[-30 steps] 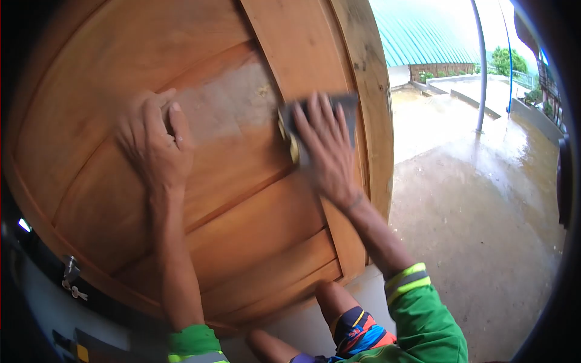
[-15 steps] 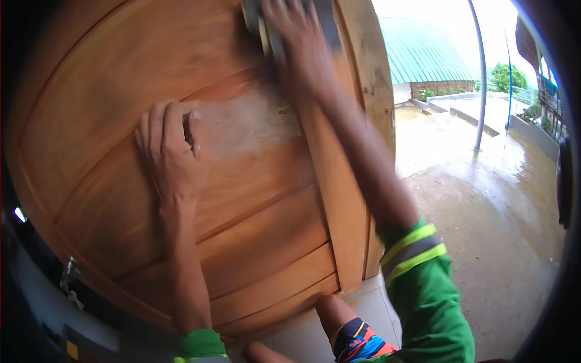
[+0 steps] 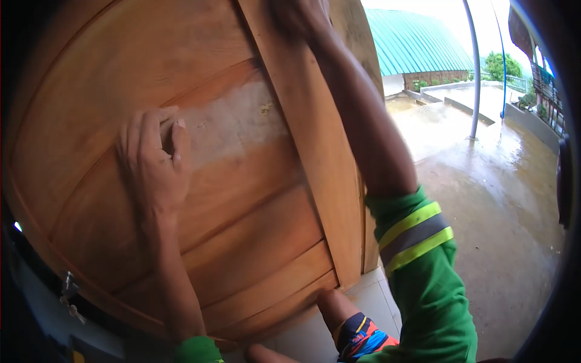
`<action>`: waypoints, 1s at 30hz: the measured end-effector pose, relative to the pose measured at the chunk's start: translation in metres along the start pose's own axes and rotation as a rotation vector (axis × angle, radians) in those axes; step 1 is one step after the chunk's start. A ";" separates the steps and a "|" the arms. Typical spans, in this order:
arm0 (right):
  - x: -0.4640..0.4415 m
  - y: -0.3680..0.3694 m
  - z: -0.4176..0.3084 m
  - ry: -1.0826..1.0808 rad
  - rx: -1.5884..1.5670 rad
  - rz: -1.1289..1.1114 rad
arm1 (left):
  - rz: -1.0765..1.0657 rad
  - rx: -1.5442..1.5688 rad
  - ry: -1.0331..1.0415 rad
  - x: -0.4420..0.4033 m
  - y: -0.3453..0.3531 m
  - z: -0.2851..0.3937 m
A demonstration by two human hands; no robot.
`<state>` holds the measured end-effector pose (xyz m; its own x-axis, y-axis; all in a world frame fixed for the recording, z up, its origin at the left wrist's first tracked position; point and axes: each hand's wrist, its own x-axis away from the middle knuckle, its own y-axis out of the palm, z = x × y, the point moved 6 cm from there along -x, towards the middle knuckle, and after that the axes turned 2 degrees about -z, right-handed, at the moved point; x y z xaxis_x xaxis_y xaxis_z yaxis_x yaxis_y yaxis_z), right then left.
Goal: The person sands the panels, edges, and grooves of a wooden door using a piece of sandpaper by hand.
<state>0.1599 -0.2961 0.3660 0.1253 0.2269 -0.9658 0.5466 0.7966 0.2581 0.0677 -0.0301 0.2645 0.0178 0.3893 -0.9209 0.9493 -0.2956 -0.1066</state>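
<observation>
A large wooden door panel (image 3: 200, 248) with curved grooves fills the left and middle of the view. Across it runs a pale, dusty patch (image 3: 236, 121) with a small yellowish rough spot. My left hand (image 3: 154, 154) rests against the wood at the left end of this patch. Its fingers are bent, with a gap between thumb and forefinger, and nothing shows in it. My right hand (image 3: 302, 18) is at the top edge, over the upright board (image 3: 302, 115); its fingers are mostly cut off. The dark flat pad seen under it earlier is outside the view.
A door handle with keys (image 3: 69, 290) sits at the lower left. White floor tiles (image 3: 293, 336) lie below, beside my bent knee. Outdoors at right are wet concrete ground (image 3: 478, 212), a grey pole (image 3: 475, 78) and a building with a green roof (image 3: 417, 42).
My right hand has moved up, taking the dark pad out of view and uncovering more of the upright board. The view has shifted slightly; my left hand stays on the panel.
</observation>
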 end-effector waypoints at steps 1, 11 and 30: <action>0.052 0.023 0.082 0.321 0.052 -0.239 | 0.004 0.001 -0.001 -0.001 0.001 0.002; 0.170 -0.050 0.015 0.387 0.053 -0.005 | -0.030 -0.021 -0.015 -0.003 0.006 0.006; 0.041 0.005 -0.015 -0.043 0.149 -0.356 | -0.043 0.020 -0.007 -0.009 0.006 0.013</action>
<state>0.1553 -0.2739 0.3281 -0.0616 -0.0755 -0.9952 0.6759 0.7306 -0.0973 0.0688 -0.0467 0.2669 -0.0252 0.3960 -0.9179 0.9426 -0.2963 -0.1537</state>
